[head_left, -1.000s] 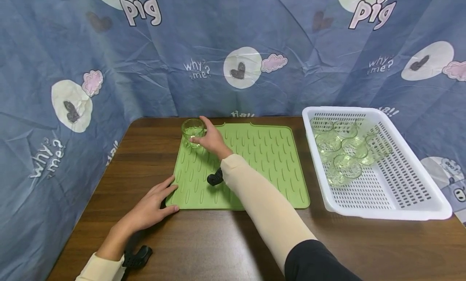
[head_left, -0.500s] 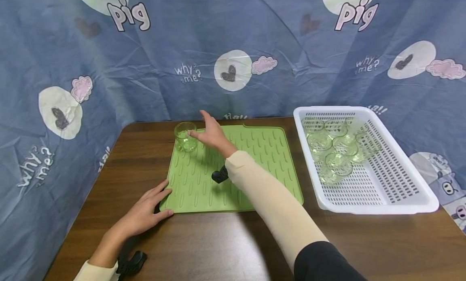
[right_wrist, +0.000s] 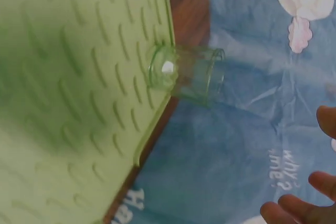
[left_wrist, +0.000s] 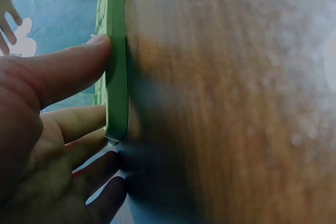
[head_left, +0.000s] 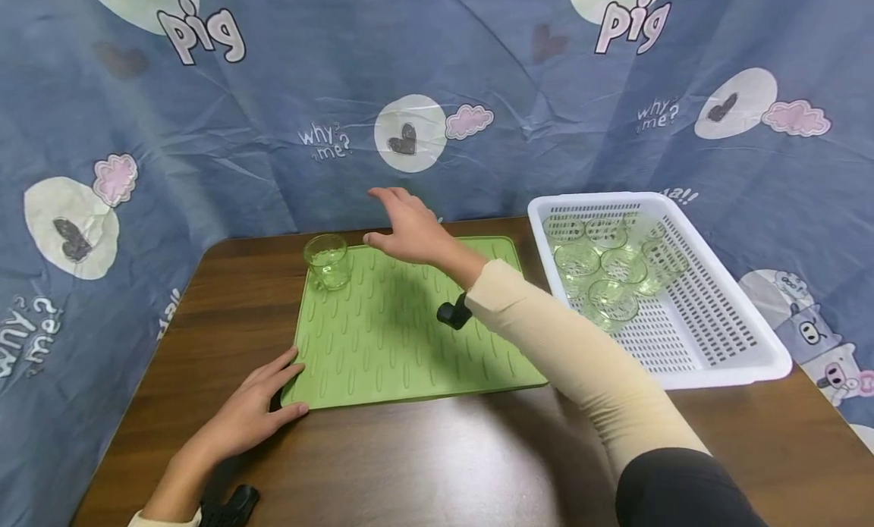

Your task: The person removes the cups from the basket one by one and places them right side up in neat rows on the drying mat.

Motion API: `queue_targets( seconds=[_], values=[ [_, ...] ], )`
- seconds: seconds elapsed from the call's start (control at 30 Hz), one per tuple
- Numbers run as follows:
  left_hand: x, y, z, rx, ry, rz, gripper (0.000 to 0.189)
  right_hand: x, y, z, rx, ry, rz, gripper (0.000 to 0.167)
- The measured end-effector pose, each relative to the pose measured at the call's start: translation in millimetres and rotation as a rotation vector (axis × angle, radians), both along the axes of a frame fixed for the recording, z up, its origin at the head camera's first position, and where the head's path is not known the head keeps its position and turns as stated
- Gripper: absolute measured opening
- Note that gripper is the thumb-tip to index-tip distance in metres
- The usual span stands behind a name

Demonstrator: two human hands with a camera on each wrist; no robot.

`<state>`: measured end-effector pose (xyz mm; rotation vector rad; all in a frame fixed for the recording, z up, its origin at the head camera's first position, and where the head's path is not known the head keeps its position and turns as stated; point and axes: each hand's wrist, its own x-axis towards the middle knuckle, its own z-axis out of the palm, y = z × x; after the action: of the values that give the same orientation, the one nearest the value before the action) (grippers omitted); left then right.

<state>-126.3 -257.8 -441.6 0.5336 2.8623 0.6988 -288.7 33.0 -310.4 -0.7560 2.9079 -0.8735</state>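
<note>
A clear greenish glass cup (head_left: pixel 330 263) stands upright at the far left corner of a green ridged mat (head_left: pixel 382 345). The right wrist view shows the same cup (right_wrist: pixel 186 72) by the mat's corner, apart from the right fingers. My right hand (head_left: pixel 418 227) hovers above the mat's far side, to the right of the cup, its fingers spread and holding nothing. At the mat's near left corner my left hand (head_left: pixel 249 413) rests with straight fingers. Its thumb and fingers touch the mat's edge (left_wrist: pixel 116 77) in the left wrist view.
On the right, a white perforated plastic basket (head_left: pixel 710 360) holds several similar glass cups (head_left: pixel 613 301), grouped toward its far left part. The brown wooden table (head_left: pixel 410 451) is backed by a blue printed cloth (head_left: pixel 273 163).
My right hand has let go of the cup and drawn up and away to the right. The cup stays on the mat's corner. The left hand keeps its place at the mat's edge.
</note>
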Motion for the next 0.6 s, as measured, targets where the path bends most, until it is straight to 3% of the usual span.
queue_targets(
  seconds=[0.27, 0.6],
  values=[
    [0.6, -0.9, -3.7, -0.003, 0.007, 0.001, 0.069, 16.3, 23, 5.6, 0.069, 0.055, 0.068, 0.064],
    [-1.3, 1.3, -1.9, -0.004, 0.003, 0.004, 0.068, 30.6, 40, 11.2, 0.101, 0.091, 0.089, 0.063]
  ],
)
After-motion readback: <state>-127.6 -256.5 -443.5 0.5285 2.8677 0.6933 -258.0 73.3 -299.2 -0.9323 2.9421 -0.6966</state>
